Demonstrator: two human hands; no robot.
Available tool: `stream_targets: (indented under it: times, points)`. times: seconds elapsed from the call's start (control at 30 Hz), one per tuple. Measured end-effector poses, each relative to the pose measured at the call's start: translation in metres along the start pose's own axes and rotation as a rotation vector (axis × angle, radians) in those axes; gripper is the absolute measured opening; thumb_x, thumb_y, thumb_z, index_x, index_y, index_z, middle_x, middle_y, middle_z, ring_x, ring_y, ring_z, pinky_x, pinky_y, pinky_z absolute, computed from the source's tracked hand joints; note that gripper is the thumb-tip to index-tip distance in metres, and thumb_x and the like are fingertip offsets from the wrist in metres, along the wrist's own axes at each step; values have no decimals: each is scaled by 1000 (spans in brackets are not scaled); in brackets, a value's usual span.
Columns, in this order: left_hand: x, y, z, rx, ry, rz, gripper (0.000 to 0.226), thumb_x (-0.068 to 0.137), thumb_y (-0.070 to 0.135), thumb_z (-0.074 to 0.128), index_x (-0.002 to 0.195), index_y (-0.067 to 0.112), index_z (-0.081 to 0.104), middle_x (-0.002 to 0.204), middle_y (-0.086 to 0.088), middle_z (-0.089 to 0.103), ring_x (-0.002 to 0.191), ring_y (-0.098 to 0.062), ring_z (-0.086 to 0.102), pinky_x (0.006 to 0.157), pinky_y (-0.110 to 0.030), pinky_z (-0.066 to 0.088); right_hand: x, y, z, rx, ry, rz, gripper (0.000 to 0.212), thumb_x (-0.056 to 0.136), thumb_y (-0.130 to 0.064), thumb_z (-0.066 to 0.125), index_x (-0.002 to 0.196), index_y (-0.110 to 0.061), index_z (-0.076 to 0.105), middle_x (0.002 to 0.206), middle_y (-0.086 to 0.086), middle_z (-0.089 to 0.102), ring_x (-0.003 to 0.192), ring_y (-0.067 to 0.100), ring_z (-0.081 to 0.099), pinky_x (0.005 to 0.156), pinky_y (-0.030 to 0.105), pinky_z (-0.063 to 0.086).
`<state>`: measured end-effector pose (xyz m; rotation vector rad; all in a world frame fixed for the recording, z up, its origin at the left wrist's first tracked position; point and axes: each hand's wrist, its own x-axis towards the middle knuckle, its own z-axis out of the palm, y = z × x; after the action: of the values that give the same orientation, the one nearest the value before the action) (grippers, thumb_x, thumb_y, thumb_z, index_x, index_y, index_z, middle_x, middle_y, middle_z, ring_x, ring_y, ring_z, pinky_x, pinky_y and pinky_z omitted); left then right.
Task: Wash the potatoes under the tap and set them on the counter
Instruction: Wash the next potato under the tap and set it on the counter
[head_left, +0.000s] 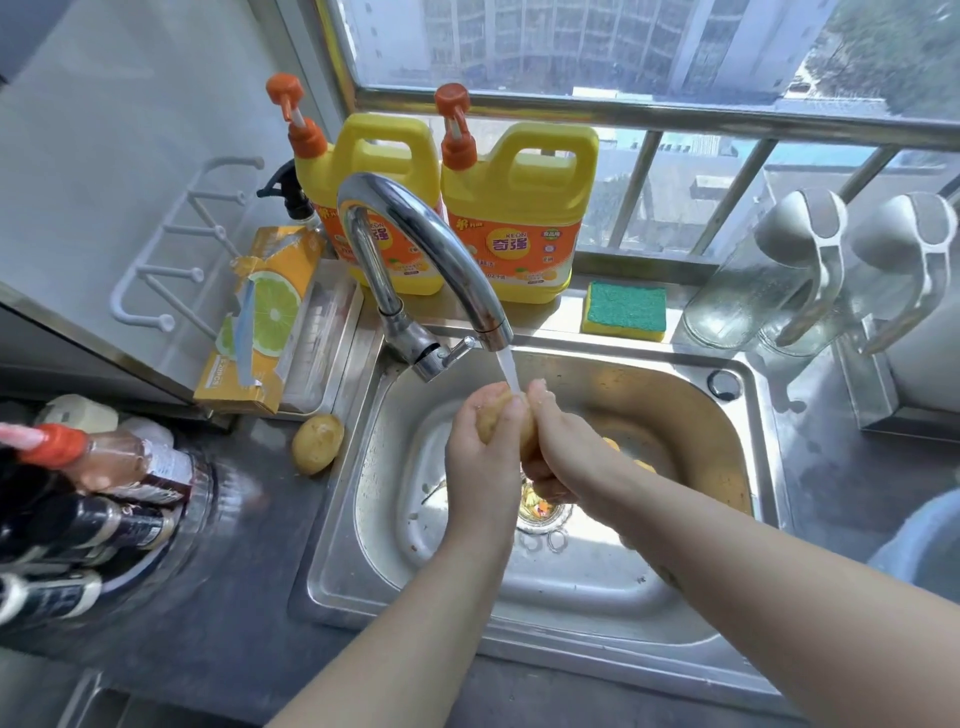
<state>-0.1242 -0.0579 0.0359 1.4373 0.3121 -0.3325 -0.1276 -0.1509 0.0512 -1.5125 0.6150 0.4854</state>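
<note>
Under the tap (415, 249): the water (506, 371) falls right on one potato (496, 422), which is held up over the sink (332, 519).
Left hand (480, 452): its fingers curl round the left side of the potato and hold it.
Right hand (563, 441): it wraps round the other side, with the fingers bent onto the potato too.
Second potato (318, 443): it lies on the counter (244, 525), just beside the left edge of the sink.
More potatoes (613, 445): bits of them show down in the sink, behind the right arm.
How to wash it well: turn the potato slowly in the water and rub every side with the thumbs.
Take care: wet skin is likely slippery, so hold it tight and low over the sink.
</note>
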Motion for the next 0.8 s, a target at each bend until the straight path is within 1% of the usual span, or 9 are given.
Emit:
stream_targets:
  times: [0.07,0.13,0.2,0.27,0.37,0.5,0.57,0.7,0.8]
  points:
    - [8,4,5,-134,116,-128,13,89,26,63,97,21,72,101,-9,74,84,-20,70,64,-32,55,-2,2,5,-108,7,-78,54,108,-48,14,87,-14,50,59,1,49,46,12,38,44,23,30]
    - [17,9,6,-283,188,-320,11,91,19,63,92,15,73,86,-10,72,68,-21,67,53,-27,52,-4,5,9,-222,18,-175,45,108,-45,19,113,-13,50,96,5,56,75,16,53,66,26,43]
    - [27,12,1,-371,173,-487,9,89,16,63,93,13,71,85,-9,70,69,-23,68,59,-28,56,-4,13,9,-344,25,-220,50,106,-47,27,145,-15,30,129,2,50,114,21,55,97,32,41]
    - [36,12,-5,-390,78,-594,15,88,15,62,101,10,68,93,-11,69,80,-25,69,67,-31,60,-6,18,8,-475,35,-306,63,104,-49,37,155,-26,10,141,3,45,128,25,50,108,38,38]
    - [38,13,-9,-379,-17,-663,16,94,10,55,105,6,66,91,-12,67,82,-23,68,69,-30,61,-7,22,4,-588,58,-421,58,94,-60,43,143,-39,20,133,5,54,116,28,57,100,48,45]
    - [25,16,-4,-341,56,-510,30,104,17,41,113,0,64,101,-17,71,93,-28,70,75,-34,58,-3,10,1,-405,68,-295,43,104,-53,36,137,-26,37,120,-5,59,113,24,59,99,42,44]
    - [19,12,1,-277,68,-419,41,107,32,38,122,1,60,114,-19,71,105,-28,69,82,-34,55,2,5,3,-295,102,-268,41,106,-49,29,120,-18,51,111,-4,58,101,16,57,92,39,44]
    - [10,-7,5,-50,-14,-139,58,82,54,62,128,19,58,122,-10,70,113,-23,68,100,-44,52,9,1,-1,-79,143,-196,45,109,-39,20,81,-19,50,80,-3,52,71,9,46,63,25,37]
    - [9,-14,5,-65,-29,-73,63,70,47,73,125,17,61,119,-10,72,110,-22,69,99,-43,53,5,2,-3,-144,110,-261,39,110,-29,21,81,-20,45,86,-2,50,75,10,46,68,27,37]
